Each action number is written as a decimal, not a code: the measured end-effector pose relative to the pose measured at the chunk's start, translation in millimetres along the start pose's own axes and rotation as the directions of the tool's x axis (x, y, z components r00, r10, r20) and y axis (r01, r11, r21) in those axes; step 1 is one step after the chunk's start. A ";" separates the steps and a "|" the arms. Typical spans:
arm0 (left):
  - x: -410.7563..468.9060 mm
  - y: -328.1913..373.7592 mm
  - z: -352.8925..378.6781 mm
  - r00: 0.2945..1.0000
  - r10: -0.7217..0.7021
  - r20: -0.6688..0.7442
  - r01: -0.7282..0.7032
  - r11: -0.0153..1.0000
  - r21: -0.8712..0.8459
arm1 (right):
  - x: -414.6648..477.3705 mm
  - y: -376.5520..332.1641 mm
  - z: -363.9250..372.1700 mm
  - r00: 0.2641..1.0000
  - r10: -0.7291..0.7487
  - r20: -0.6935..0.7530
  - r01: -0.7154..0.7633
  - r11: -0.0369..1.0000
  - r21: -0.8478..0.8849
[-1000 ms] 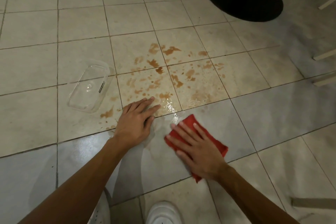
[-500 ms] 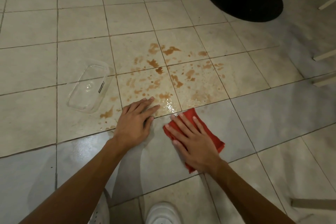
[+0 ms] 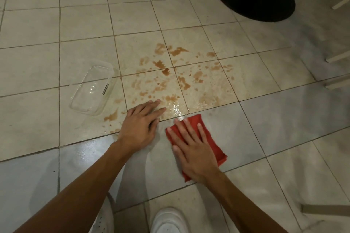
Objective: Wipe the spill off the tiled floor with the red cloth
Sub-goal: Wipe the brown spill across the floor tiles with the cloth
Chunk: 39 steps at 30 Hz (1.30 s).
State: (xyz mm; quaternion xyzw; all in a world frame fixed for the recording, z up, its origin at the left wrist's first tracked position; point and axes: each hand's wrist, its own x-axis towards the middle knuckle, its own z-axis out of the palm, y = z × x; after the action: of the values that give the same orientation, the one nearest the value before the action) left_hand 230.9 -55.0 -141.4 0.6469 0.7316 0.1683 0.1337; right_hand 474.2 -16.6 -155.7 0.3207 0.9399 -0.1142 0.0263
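Red cloth (image 3: 212, 134): folded pad, flat on a grey tile, its far corner just short of the wet, glossy near edge of the spill (image 3: 170, 81). Over the last second it has slid forward and slightly left, closing on that edge.

Right hand (image 3: 193, 149): palm down on the cloth, fingers spread and pressing, not gripping.

Left hand (image 3: 140, 125): flat on the tiled floor (image 3: 37, 62) just left of the cloth, fingers extended and loosely together, fingertips at the spill's near margin; unmoved, apparently a brace.

Spill: brown blotches across several pale tiles, mostly well beyond the cloth.

Clear plastic container (image 3: 92, 89): lying left of the spill.

Status, judged: wiping barely begun; most of the stain remains ahead.
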 end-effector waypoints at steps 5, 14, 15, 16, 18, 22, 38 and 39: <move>0.9 -0.9 -2.3 1.000 0.021 0.003 -0.021 1.000 0.012 | -29.9 14.4 14.7 0.904 -0.423 0.062 0.426 0.903 -0.054; 13.4 14.9 5.6 0.999 -0.012 -0.044 0.011 1.000 -0.018 | 13.1 6.3 6.1 0.997 0.065 -0.036 -0.065 0.998 0.016; 17.0 15.4 6.5 0.999 -0.008 -0.043 0.007 1.000 -0.020 | 5.5 6.0 11.1 0.999 -0.028 -0.027 0.027 1.000 -0.011; 19.4 15.6 7.7 0.999 -0.004 -0.037 0.003 1.000 -0.019 | -5.7 10.6 13.9 0.992 -0.128 -0.007 0.128 0.991 -0.045; 24.4 14.8 9.2 1.000 0.000 -0.009 0.000 1.000 -0.015 | -26.2 31.3 12.2 0.971 -0.237 0.030 0.239 0.968 -0.076; 31.9 14.3 13.3 1.000 0.003 0.014 -0.003 1.000 -0.027 | -33.1 68.1 0.0 0.996 0.088 -0.006 -0.088 0.996 -0.003; 69.0 30.5 27.0 0.998 -0.049 0.030 0.050 0.998 -0.039 | -4.8 64.1 -3.4 0.839 0.541 -0.061 -0.539 0.841 0.046; 68.8 32.3 27.8 0.998 -0.061 0.023 0.062 0.997 -0.036 | 8.9 61.7 -4.9 0.809 0.585 -0.062 -0.582 0.811 0.061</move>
State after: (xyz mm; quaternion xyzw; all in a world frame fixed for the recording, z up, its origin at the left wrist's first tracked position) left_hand 262.8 18.6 -151.6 0.6234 0.7465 0.1701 0.1587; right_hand 504.8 37.2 -164.3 0.5982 0.7941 -0.1062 0.0172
